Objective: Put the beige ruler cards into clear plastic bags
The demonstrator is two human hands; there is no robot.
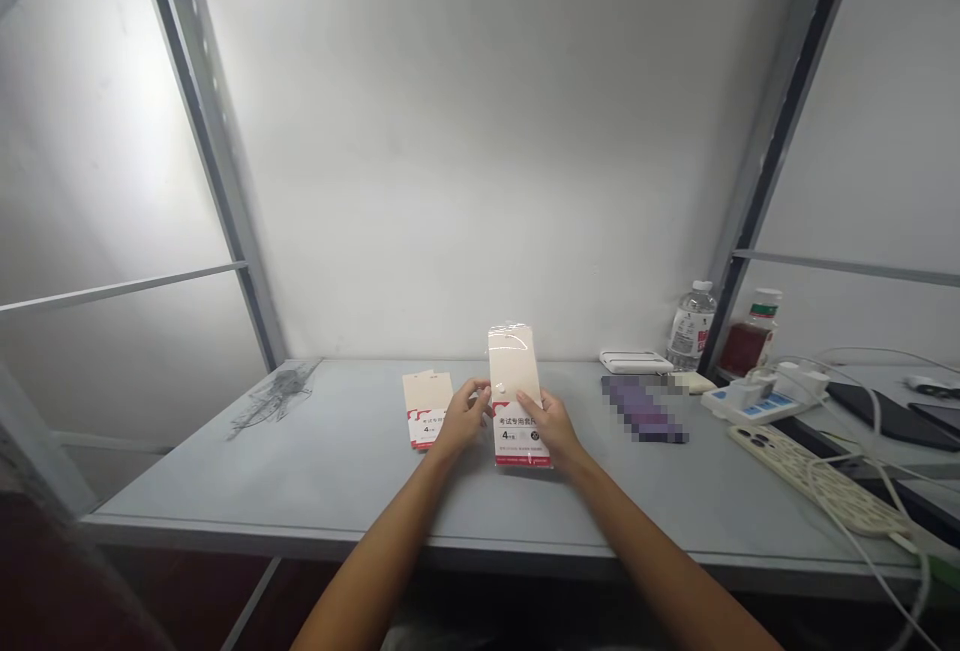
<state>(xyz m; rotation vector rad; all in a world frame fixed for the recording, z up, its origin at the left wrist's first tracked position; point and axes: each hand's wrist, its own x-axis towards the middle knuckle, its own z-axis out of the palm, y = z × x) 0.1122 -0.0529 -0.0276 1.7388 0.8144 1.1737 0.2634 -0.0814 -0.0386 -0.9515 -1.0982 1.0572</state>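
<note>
A flat cream and red packet (pixel 515 371) in a clear plastic sleeve stands tilted up over the middle of the table. My right hand (pixel 553 428) grips its right edge, with the thumb across the front. At the packet's left edge is my left hand (pixel 466 414), its fingers curled against the side. Cream and red cards (pixel 427 394) lie overlapping on the table just left of my left hand, which partly covers them.
The grey table (pixel 322 491) has dark scribbles at left. On the right are a purple pixelated item (pixel 643 409), a white box (pixel 636 362), a water bottle (pixel 691 326), a red-brown bottle (pixel 748 336), a power strip (pixel 765 401), a phone (pixel 817 481) and loose cables.
</note>
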